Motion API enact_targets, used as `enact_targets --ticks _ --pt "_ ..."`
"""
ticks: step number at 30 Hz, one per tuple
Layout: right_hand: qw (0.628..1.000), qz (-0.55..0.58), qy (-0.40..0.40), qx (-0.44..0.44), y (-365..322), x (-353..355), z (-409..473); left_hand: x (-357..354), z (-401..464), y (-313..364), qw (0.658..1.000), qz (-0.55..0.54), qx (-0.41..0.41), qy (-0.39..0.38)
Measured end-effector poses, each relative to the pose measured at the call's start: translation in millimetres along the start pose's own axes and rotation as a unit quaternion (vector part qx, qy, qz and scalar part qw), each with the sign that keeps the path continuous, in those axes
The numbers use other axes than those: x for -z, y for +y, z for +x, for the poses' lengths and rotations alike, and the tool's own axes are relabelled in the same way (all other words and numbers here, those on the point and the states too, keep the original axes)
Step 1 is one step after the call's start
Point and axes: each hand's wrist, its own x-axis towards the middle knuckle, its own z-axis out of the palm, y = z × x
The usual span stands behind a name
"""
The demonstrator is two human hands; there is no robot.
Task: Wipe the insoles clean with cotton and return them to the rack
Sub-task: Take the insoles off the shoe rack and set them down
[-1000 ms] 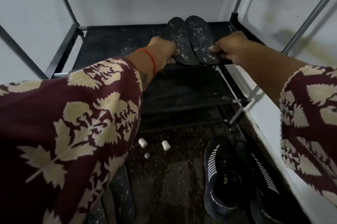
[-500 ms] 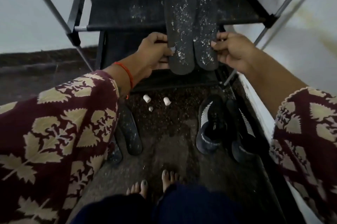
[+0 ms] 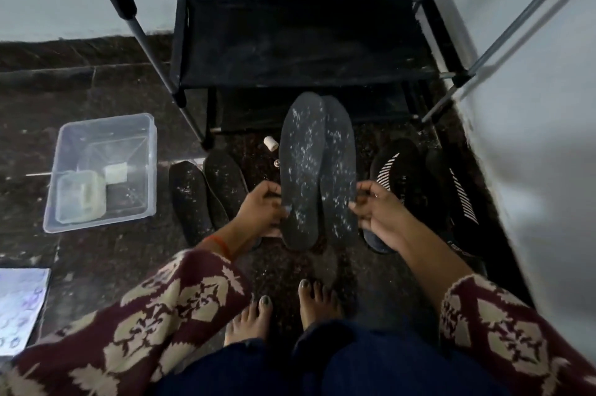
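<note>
Two dark insoles (image 3: 317,170) speckled with white dust are held side by side, just in front of the black rack (image 3: 306,41) and above the floor. The left hand (image 3: 263,210) pinches the edge of the left one with curled fingers. The right hand (image 3: 375,207) pinches the edge of the right one the same way. Two more insoles (image 3: 206,192) lie on the floor to the left of the rack's front. Farther left sits a clear tub (image 3: 103,170). Black shoes (image 3: 419,189) sit by the rack's right side.
</note>
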Motion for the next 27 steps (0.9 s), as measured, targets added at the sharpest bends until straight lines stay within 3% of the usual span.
enact_targets --ticks 4,10,16,27 --pt "0.996 0.003 0.041 -0.075 46.8 3.8 25.9 1.0 18.9 -45.4 0.998 0.004 0.053 0.017" --pt "0.985 -0.011 0.131 -0.114 93.4 5.8 53.4 -0.7 45.3 -88.6 0.993 0.003 0.107 0.042" --pt "0.976 -0.027 0.185 -0.114 113.6 2.1 78.8 -8.2 68.8 -112.8 0.987 0.013 0.141 0.08" --pt "0.953 -0.161 0.255 -0.037 110.9 -3.3 83.6 -25.8 86.3 -104.0 0.987 0.065 0.135 0.055"
